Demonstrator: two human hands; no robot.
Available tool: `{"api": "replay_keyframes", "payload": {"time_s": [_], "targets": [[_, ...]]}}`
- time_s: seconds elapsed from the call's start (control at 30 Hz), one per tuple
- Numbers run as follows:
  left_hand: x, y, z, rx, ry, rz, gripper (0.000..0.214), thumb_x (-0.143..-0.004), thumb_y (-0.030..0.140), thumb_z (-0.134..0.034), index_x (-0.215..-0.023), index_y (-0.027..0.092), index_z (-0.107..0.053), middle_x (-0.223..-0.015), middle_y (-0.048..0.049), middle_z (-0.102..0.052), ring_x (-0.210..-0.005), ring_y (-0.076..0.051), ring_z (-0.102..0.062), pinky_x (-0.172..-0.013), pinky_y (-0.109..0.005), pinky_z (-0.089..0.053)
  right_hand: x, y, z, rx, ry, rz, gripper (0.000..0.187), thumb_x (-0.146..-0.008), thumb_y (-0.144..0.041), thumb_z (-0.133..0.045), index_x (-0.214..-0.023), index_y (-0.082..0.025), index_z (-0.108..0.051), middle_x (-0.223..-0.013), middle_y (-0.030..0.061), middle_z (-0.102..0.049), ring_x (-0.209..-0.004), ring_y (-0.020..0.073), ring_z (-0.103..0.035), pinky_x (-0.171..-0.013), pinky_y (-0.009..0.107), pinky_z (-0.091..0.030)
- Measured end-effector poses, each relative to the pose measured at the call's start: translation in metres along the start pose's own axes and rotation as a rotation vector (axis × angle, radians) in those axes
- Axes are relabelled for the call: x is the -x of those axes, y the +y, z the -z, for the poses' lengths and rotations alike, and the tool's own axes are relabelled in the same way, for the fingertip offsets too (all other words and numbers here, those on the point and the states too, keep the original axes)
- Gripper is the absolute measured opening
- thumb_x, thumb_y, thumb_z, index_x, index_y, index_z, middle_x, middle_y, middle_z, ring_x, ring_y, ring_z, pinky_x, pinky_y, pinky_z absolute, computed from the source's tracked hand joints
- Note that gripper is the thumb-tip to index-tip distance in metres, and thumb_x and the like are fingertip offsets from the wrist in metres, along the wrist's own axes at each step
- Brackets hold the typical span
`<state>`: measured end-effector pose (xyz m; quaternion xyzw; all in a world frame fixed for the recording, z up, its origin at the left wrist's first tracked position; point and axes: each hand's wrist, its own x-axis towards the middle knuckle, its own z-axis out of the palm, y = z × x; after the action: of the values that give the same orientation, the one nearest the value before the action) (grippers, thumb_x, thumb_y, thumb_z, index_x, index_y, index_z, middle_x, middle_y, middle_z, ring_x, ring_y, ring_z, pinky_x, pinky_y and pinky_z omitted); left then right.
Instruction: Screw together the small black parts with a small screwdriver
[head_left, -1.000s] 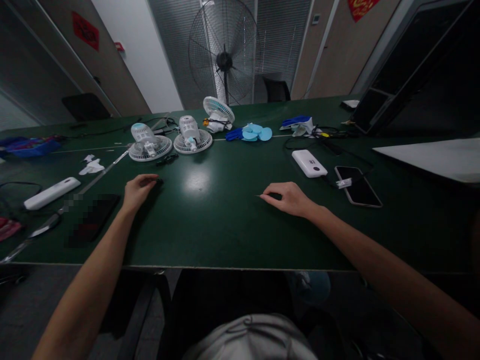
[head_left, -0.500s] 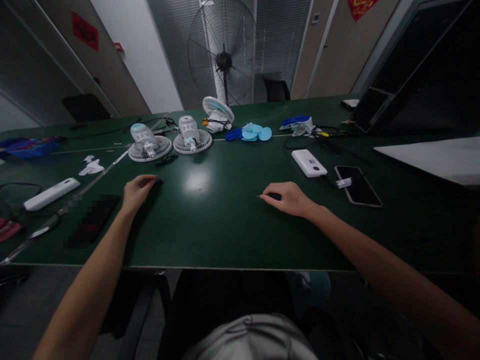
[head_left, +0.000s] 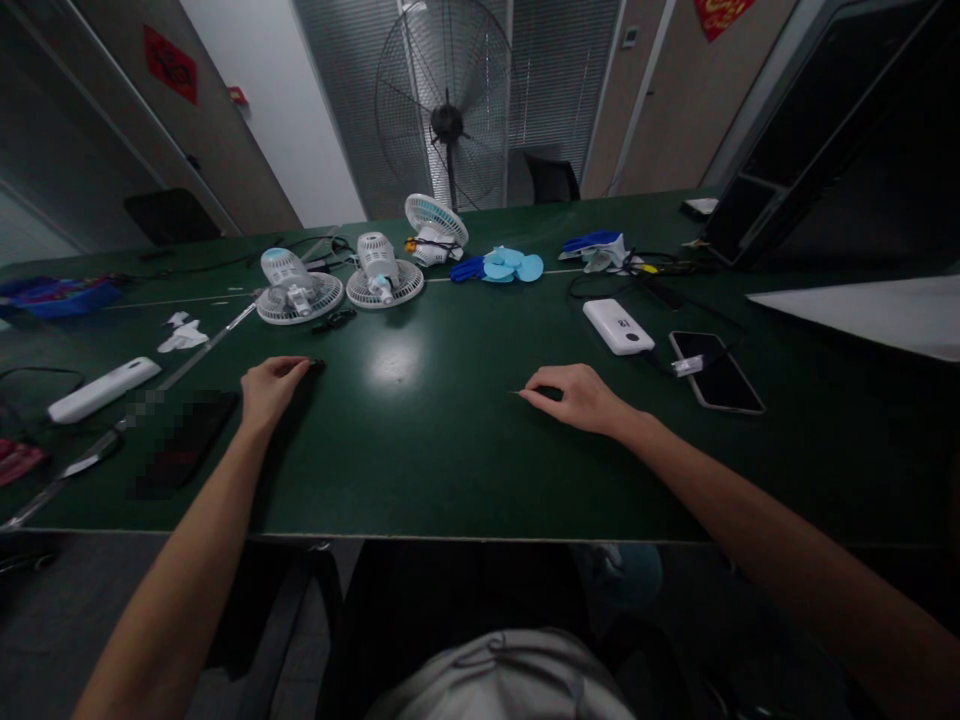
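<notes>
My left hand (head_left: 273, 390) is low over the green table, thumb and fingers pinched at a small dark object (head_left: 317, 365) too small to name. My right hand (head_left: 576, 396) rests on the tabletop, its fingertips closed on a thin, needle-like piece (head_left: 515, 392) that points left. Beyond the left hand are two small white fans, one (head_left: 298, 292) at the left and another (head_left: 384, 275) beside it, both face down. A little dark bundle (head_left: 334, 320) lies in front of them.
A third fan (head_left: 435, 228), light blue fan blades (head_left: 513, 264) and gloves (head_left: 596, 248) line the back. Right of my right hand lie a white power bank (head_left: 618, 327) and a phone (head_left: 716, 372). A white stick-shaped device (head_left: 105, 388) and a dark phone-like slab (head_left: 191, 435) are at left.
My left hand has shifted slightly left and toward me, its fingertips still at the small dark object. The right hand is almost unmoved.
</notes>
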<state>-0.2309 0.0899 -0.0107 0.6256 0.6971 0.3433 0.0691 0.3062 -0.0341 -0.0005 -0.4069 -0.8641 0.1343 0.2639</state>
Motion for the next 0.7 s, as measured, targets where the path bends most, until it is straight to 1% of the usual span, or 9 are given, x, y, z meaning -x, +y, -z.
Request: {"api": "replay_keyframes", "payload": {"time_s": [0.1, 0.3, 0.43, 0.53, 0.7], "targets": [[-0.0005, -0.0019, 0.0003, -0.026, -0.003, -0.038, 0.040, -0.083, 0.052, -0.067, -0.105, 0.020, -0.080, -0.097, -0.0064, -0.078, -0.093, -0.027, -0.073, -0.089, -0.032, -0.055, -0.0006, -0.0002, 0.0000, 0.000, -0.001, 0.002, 0.025, -0.104, -0.038, -0.058, -0.111, -0.020, -0.073, -0.098, 0.0048, -0.074, -0.083, 0.0196, -0.069, -0.073, 0.033, -0.052], [-0.0001, -0.0063, -0.0001, 0.004, -0.009, -0.047, 0.042, -0.084, 0.053, -0.067, -0.107, 0.021, -0.079, -0.099, -0.0066, -0.078, -0.090, -0.026, -0.072, -0.085, -0.032, -0.055, -0.0001, 0.0021, -0.0019, 0.005, -0.005, 0.004, 0.025, -0.104, -0.039, -0.058, -0.111, -0.020, -0.073, -0.098, 0.0050, -0.075, -0.084, 0.0198, -0.069, -0.074, 0.034, -0.053], [0.0000, -0.0083, -0.0015, -0.005, 0.010, -0.112, 0.038, -0.086, 0.052, -0.066, -0.106, 0.022, -0.077, -0.102, -0.0053, -0.077, -0.094, -0.025, -0.071, -0.088, -0.032, -0.054, 0.0004, 0.0021, -0.0019, 0.007, -0.007, 0.000, 0.025, -0.104, -0.039, -0.058, -0.112, -0.021, -0.073, -0.099, 0.0048, -0.075, -0.084, 0.0197, -0.069, -0.074, 0.033, -0.052], [-0.0002, -0.0078, -0.0023, -0.040, 0.024, -0.142, 0.036, -0.087, 0.050, -0.066, -0.104, 0.021, -0.077, -0.102, -0.0061, -0.077, -0.095, -0.026, -0.071, -0.089, -0.033, -0.054, -0.0004, 0.0002, -0.0012, 0.012, -0.001, -0.005, 0.025, -0.103, -0.039, -0.058, -0.110, -0.021, -0.074, -0.098, 0.0048, -0.075, -0.083, 0.0199, -0.070, -0.074, 0.033, -0.052], [0.0013, -0.0049, -0.0022, -0.031, 0.053, -0.196, 0.033, -0.087, 0.047, -0.067, -0.102, 0.020, -0.077, -0.101, -0.0064, -0.076, -0.091, -0.025, -0.070, -0.088, -0.033, -0.054, -0.0018, -0.0020, -0.0009, 0.024, 0.006, -0.014, 0.025, -0.103, -0.040, -0.058, -0.107, -0.021, -0.075, -0.096, 0.0050, -0.075, -0.082, 0.0206, -0.070, -0.073, 0.033, -0.050]]}}
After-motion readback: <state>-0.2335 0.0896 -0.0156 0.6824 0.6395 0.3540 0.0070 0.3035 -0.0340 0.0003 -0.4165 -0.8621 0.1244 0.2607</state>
